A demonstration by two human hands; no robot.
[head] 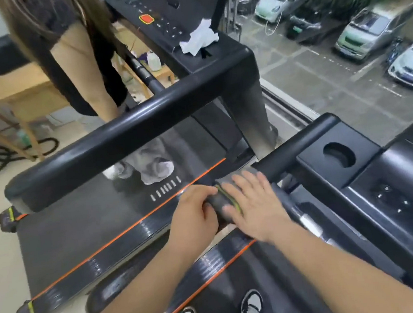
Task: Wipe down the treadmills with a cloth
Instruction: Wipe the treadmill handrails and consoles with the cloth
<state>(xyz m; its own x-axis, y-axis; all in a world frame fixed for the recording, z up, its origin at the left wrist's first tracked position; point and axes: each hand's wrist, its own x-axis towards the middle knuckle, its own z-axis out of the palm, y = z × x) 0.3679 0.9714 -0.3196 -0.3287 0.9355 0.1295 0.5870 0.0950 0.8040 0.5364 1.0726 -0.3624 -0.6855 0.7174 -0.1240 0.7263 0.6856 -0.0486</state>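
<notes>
Hands meet on the near treadmill's black handrail (289, 152). The left hand (194, 218) curls its fingers round the rail, just beside the grey cloth (225, 177) with a yellow-green edge. The right hand (254, 207) lies flat on the cloth with fingers spread, pressing it against the rail. Beyond the rail, the round cup holder (339, 155) in the console is dark inside. A crumpled white cloth (198, 38) rests on the neighbouring treadmill's console (160, 16), where a second person (75, 55) stands. A white jug (154, 61) sits on a wooden table (15, 92); its contents cannot be made out.
</notes>
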